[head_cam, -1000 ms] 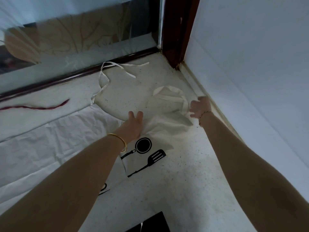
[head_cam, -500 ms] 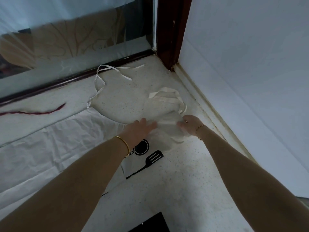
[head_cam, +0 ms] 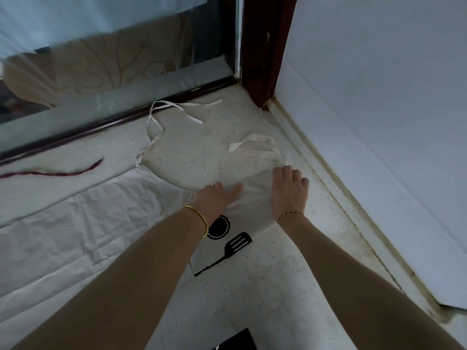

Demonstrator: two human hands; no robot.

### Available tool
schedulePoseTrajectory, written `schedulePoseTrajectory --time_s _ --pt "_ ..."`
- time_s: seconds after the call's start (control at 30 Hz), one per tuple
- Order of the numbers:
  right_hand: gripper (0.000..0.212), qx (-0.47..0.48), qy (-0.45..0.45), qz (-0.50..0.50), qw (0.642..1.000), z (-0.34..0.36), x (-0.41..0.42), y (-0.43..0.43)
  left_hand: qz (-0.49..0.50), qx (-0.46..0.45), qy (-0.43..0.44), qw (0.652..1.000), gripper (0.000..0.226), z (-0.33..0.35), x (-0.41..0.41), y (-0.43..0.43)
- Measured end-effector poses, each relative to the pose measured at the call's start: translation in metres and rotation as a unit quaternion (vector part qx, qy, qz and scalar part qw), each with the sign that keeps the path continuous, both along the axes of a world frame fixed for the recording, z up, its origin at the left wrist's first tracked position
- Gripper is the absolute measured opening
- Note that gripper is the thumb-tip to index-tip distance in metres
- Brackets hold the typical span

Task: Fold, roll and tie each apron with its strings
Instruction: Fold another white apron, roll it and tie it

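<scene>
Apron (head_cam: 252, 200) bib under left hand (head_cam: 217, 198) and right hand (head_cam: 288, 192) — fingers straight, flat, gripping nothing. Neck loop (head_cam: 255, 147) just beyond right hand — nearer than left.

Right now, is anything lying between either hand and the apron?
Nothing visible does. The left hand and the right hand both rest directly on the apron, just below its neck loop.

Speckled floor (head_cam: 265, 286), cream apron (head_cam: 101, 223) spread flat, loose strings (head_cam: 194, 119), dark red strand (head_cam: 58, 173)
</scene>
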State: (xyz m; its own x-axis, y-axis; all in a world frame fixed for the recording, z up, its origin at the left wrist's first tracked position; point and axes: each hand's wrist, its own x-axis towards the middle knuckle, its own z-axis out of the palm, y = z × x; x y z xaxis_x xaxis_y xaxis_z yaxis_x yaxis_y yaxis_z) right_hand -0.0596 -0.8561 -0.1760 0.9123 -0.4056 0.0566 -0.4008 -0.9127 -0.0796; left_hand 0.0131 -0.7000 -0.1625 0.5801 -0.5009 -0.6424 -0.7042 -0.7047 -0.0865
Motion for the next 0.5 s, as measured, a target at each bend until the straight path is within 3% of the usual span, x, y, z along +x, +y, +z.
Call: schedulePoseTrajectory --time_s 0.07,0.13,0.23,0.3,0.4,0.5 --pt "0.032 0.086 0.015 0.120 0.989 -0.002 0.005 0.010 0.003 -0.008 -0.001 1.000 0.088 -0.001 0.001 -0.001" --pt "0.036 0.145 0.061 0.168 0.973 -0.009 0.001 0.019 0.013 -0.017 0.007 1.000 0.084 -0.004 0.002 -0.001" --pt "0.041 0.229 0.038 -0.027 0.972 -0.011 0.000 0.001 0.002 -0.010 0.009 1.000 0.084 -0.003 0.004 0.000" --pt "0.042 0.231 0.041 -0.114 0.965 -0.009 0.005 -0.018 -0.013 -0.014 -0.003 1.000 0.083 -0.002 0.004 0.002" --pt "0.051 0.186 0.015 -0.101 0.977 0.002 0.009 -0.017 -0.006 -0.027 0.008 1.000 0.082 -0.002 0.004 0.006" --pt "0.044 0.168 -0.030 0.028 0.985 0.016 0.006 0.027 0.010 -0.114 -0.023 0.993 0.063 0.004 -0.003 0.027"
